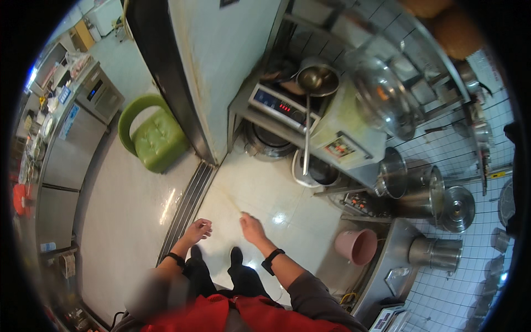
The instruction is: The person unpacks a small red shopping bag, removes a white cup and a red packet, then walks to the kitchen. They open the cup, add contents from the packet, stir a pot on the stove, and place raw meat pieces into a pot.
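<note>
My right hand (252, 228) is closed around one end of a thin, pale stick-like thing (238, 208); its far part is blurred against the floor, so its kind and length are unclear. To the left, my left hand (200, 230) is held at about the same height, fingers loosely curled and partly apart, with nothing visible in it. Both hands are above the pale tiled floor in front of my dark shoes, and a black band is on each wrist. Neither hand touches the other.
A green tufted chair (159, 139) stands beyond the floor track (186, 207). At right are an induction cooker (284, 107), a pan with a ladle (317, 79), a pink bucket (356, 247) and steel stockpots (419, 193). Steel counter cabinets (74, 149) line the left.
</note>
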The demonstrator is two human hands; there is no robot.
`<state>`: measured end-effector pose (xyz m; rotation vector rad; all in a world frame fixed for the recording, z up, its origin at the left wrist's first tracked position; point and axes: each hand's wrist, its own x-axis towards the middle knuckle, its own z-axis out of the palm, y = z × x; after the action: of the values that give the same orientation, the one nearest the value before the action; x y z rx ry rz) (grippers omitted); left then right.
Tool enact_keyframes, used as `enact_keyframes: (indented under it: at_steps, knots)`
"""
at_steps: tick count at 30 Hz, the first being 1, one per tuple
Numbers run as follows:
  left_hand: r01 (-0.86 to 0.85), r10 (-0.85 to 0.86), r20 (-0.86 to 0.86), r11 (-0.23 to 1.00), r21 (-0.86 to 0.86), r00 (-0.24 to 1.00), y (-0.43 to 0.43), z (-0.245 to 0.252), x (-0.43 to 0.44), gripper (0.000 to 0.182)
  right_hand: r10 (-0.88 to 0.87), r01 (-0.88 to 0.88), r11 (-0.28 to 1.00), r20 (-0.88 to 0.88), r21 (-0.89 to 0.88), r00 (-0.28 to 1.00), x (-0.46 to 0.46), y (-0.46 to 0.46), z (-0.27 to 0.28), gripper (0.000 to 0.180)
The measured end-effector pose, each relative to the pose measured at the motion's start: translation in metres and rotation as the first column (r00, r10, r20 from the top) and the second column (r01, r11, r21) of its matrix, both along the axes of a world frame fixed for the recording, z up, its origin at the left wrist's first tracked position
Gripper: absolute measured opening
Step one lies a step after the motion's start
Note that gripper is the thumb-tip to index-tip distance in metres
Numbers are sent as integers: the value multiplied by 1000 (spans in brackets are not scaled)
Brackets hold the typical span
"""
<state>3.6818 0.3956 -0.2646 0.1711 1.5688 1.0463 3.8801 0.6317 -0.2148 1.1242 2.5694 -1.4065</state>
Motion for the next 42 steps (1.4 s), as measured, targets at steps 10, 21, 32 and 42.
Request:
enact_keyframes:
  at_steps: [10, 21, 32, 42]
  knots:
    - [295, -33, -794, 937, 186, 607, 172, 83, -98, 19, -525, 366, 720, 118, 589, 843, -9, 229, 173, 49]
    - [444, -1, -993, 894, 53, 121, 543, 248, -179, 43, -368, 236, 862, 236, 448, 899, -53, 298, 131, 43]
    - [567, -266, -940, 817, -103, 212, 608, 194, -182, 40, -306, 306, 952, 41, 5, 951, -47, 347, 279, 46]
    - [448, -318, -461, 870, 205, 828, 621, 233, -201, 55, -495, 397, 755, -58, -522, 867, -118, 395, 394, 45]
